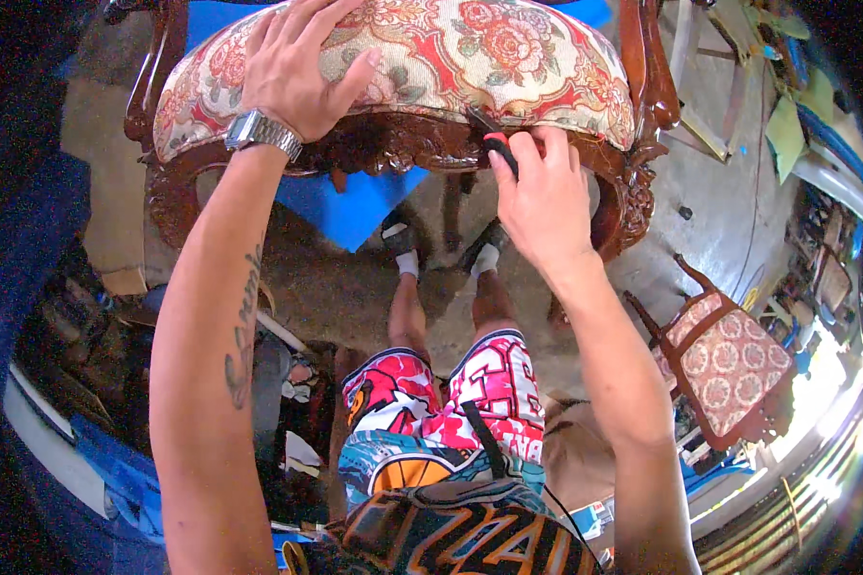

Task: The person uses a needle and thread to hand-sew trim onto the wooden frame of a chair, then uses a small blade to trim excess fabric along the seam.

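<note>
Left hand [297,86]: spread on cream-and-red floral fabric seat [422,57]
Right hand [545,196]: grasping slim red-and-black-handled tool [498,144]
Tool angle: best kept shallow

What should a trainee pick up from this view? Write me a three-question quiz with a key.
1. Multiple choice: what does the right hand hold?
a) a roll of tape
b) a red-and-black-handled tool
c) a drinking cup

2. True or false: the left hand lies on the floral seat with its fingers spread.

3. Short answer: which part of the seat is the tool's tip at, or close to?

Key:
1. b
2. True
3. The fabric's lower edge in the picture, along the carved wooden rail; whether the tip touches it is too small to tell.
</note>
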Tool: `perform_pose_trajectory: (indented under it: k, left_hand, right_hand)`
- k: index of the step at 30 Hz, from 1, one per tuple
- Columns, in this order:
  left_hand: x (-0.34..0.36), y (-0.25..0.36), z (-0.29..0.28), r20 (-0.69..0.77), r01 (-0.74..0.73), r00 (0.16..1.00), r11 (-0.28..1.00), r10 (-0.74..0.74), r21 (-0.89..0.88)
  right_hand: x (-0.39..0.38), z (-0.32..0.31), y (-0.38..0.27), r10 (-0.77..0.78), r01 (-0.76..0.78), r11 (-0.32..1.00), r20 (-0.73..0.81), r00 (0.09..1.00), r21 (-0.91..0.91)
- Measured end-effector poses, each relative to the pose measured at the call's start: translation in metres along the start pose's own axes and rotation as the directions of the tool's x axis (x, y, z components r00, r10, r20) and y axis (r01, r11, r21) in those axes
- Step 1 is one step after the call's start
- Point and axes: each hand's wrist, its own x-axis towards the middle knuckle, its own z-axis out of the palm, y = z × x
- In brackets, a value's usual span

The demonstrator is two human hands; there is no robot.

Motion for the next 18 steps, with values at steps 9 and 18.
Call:
perform_pose_trajectory:
  k: [9,18]
  left_hand:
    - [0.003,0.018,0.003,0.020,0.069,0.997,0.997,-0.069,0.026]
    - [0.010,0.022,0.013,0.006,-0.002,1.000,0.993,0.001,0.116]
  right_hand:
    - [0.021,-0.008,0.017,0.142,-0.221,0.933,0.275,0.951,0.284]
    - [0.036,-0.014,0.073,-0.121,-0.664,0.409,0.758,0.641,0.626]
